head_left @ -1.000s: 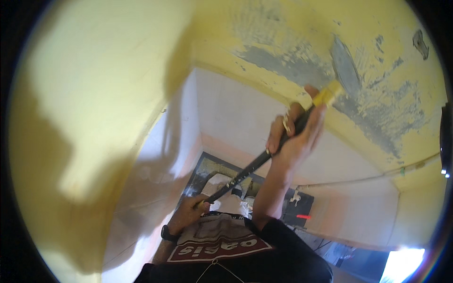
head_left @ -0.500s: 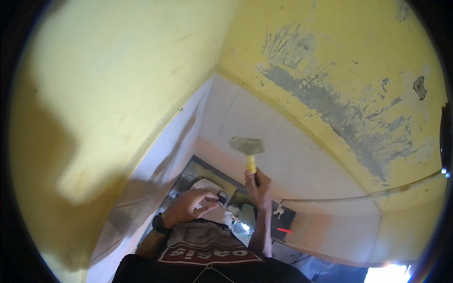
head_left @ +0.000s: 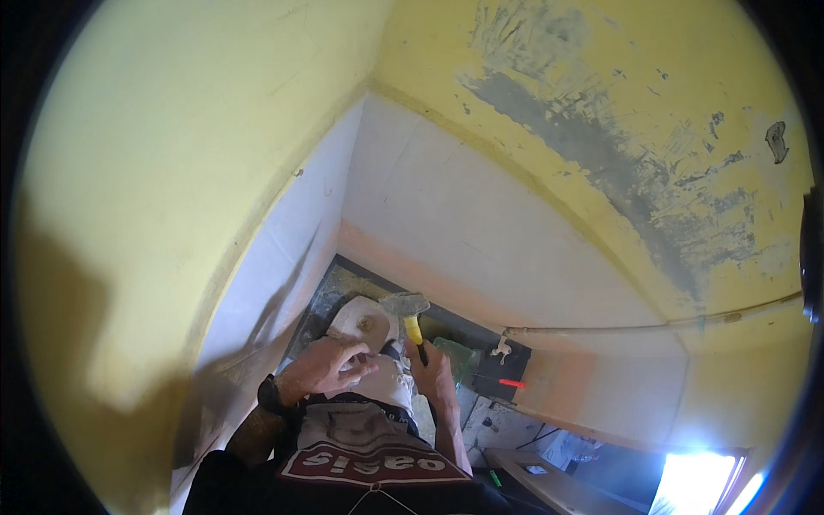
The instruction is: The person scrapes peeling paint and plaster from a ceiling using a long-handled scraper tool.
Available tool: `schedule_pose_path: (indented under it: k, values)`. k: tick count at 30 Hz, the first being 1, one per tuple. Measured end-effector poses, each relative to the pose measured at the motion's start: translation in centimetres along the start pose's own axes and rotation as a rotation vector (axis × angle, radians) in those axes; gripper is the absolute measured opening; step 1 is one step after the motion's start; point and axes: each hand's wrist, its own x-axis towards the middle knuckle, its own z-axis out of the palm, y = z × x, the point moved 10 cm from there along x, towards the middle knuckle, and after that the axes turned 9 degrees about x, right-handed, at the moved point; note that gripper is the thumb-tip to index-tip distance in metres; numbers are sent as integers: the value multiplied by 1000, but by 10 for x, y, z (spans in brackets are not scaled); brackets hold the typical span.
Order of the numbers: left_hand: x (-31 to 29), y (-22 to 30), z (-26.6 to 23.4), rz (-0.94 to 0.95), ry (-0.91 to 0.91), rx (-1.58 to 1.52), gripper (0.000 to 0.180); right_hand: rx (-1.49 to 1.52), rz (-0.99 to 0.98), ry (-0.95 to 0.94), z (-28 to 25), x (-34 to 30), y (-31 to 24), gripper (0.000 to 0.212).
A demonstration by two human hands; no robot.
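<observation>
My right hand (head_left: 433,369) is closed around the black grip of a hammer (head_left: 412,322) with a yellow and black handle. Its broad grey head is tilted upward, in front of my body. To the left, my left hand (head_left: 326,367) is held at waist height with fingers loosely curved and apart. Nothing shows between its fingers. A dark watch (head_left: 270,393) is on that wrist. Below and beyond both hands lies a white basin-like fixture (head_left: 365,318) with a brownish spot in it, low near the floor.
A yellow wall (head_left: 592,142) with grey scraped patches rises ahead and right, above pale tiles (head_left: 455,206). A pipe (head_left: 601,330) runs along it to a white tap (head_left: 500,345). A red-handled tool (head_left: 512,384) and green container (head_left: 453,356) are below. Another yellow wall (head_left: 189,112) stands left.
My right hand has lowered the hammer and brought it left, nearer my left hand. The left hand has moved slightly left, its fingers curling more. The view has tilted down, showing more of the floor area.
</observation>
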Motion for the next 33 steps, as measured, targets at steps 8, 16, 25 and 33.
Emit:
schedule_pose_path:
  k: [8, 16, 25, 33]
  values:
    - [9, 11, -2, -12, 51, -61, 32, 45, -68, -15, -8, 13, -15, 41]
    - [29, 40, 21, -31, 14, -117, 29, 155, -398, -160, -10, 2, -31, 18]
    - [81, 71, 52, 68, 87, -285, 28, 364, 31, -342, -46, 0, -12, 36]
    - [125, 89, 94, -40, 52, -372, 28, 478, -93, -220, -102, -2, 9, 29]
